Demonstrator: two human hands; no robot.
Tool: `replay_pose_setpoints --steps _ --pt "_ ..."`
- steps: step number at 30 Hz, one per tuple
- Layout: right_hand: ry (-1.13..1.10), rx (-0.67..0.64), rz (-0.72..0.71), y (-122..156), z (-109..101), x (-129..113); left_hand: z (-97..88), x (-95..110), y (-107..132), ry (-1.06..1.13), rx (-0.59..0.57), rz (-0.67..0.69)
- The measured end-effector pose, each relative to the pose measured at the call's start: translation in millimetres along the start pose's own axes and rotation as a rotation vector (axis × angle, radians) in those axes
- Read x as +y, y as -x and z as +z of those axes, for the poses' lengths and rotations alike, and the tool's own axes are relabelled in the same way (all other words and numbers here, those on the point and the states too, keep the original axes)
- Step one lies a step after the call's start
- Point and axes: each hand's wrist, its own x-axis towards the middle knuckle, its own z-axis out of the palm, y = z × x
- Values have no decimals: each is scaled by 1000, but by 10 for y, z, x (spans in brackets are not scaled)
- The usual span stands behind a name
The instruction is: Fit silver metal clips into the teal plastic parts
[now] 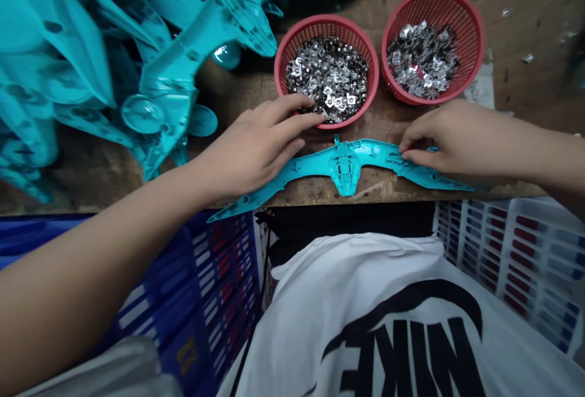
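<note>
A long teal plastic part [342, 168], shaped like a curved bow, lies across the front edge of the wooden table [82, 172]. My left hand [256, 144] rests on its left half, fingers stretched out towards the rim of the left red basket [326, 25]. My right hand [450, 138] presses on the part's right half with fingertips pinched together; whatever is between them is too small to name. Both baskets hold several small shiny metal clips [329, 77].
A second red basket [434, 4] of metal clips stands at the back right. A heap of teal plastic parts [114, 50] fills the left and back. Below the table edge are a blue crate [205, 299] and a white crate [516, 257].
</note>
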Motion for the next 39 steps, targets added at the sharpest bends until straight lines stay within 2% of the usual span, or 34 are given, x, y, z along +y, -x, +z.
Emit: replay_pose_setpoints --steps 8,14,26,30,34,39 --pt "-38 -44 77 -48 -33 -34 35 1 -9 -1 17 -18" --pt "-90 -162 158 -114 -61 -96 118 -45 17 78 82 -28" --pt "-109 -169 172 -139 -42 -78 70 -69 34 172 62 -26" --pt "-129 -197 223 -197 -54 -105 73 -36 7 192 142 -54" --pt "-75 -171 256 -202 -44 -153 4 -30 -9 186 190 -76" --pt "-60 -139 213 -168 -42 -154 14 -100 -20 216 272 -119"
